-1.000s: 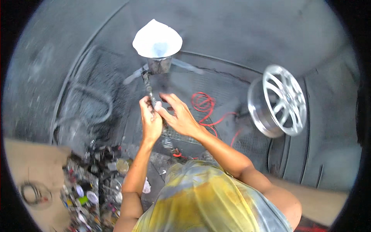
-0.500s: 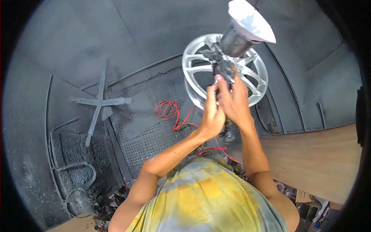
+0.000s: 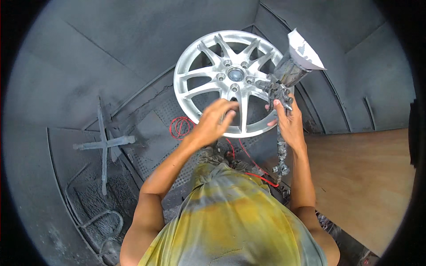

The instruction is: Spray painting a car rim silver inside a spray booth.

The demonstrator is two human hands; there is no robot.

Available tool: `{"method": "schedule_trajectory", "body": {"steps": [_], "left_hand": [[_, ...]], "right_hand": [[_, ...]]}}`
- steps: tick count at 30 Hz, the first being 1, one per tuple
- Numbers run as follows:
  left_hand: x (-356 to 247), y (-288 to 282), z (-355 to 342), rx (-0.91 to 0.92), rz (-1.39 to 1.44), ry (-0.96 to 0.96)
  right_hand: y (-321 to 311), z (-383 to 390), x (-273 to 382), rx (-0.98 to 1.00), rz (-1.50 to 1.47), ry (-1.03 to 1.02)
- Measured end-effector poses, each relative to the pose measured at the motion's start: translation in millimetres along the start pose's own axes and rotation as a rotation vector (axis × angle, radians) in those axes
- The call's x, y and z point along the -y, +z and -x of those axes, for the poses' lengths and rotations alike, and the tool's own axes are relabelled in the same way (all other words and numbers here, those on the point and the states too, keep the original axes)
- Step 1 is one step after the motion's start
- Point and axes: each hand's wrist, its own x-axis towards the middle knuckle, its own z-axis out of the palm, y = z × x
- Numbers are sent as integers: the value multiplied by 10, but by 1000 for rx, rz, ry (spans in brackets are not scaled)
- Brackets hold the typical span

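Note:
In front of me stands a bare silver alloy wheel (image 3: 222, 68) with several spokes and a dark round hub centre. My right hand (image 3: 291, 126) is closed round the handle of a paint-crusted spray gun (image 3: 280, 95), just over the wheel's right edge. The gun's dark cup (image 3: 289, 72) sits on top, tilted, with a white paper funnel (image 3: 306, 52) in its mouth. My left hand (image 3: 215, 122) is off the gun, over the wheel's near lower edge. Its fingers are loosely bent with the thumb apart, and nothing shows in them.
A red air hose (image 3: 262, 179) runs from the gun's lower end toward a loose coil beyond my left forearm. At left is a grey cross-shaped stand (image 3: 105, 144). A wooden board (image 3: 355, 177) spans the right side. Grey, paint-coated walls (image 3: 133, 40) enclose the space.
My left hand has let go of the spray gun and moved left. My right hand has carried the gun slightly right and down in view. The wheel appears farther left and less covered.

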Motion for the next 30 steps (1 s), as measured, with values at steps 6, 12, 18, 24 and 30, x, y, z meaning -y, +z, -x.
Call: {"method": "schedule_trajectory", "body": {"steps": [6, 12, 18, 24, 30], "left_hand": [[605, -459, -401, -79, -258, 3], [964, -517, -750, 15, -368, 86], [1188, -520, -929, 77, -381, 148], [1276, -542, -987, 108, -312, 123], [1310, -618, -1010, 106, -273, 110]], "right_hand": [[231, 17, 0, 51, 100, 159], [541, -29, 264, 97, 87, 249], [536, -268, 262, 25, 186, 320], [364, -617, 177, -113, 273, 317], [543, -920, 218, -38, 242, 275]]}}
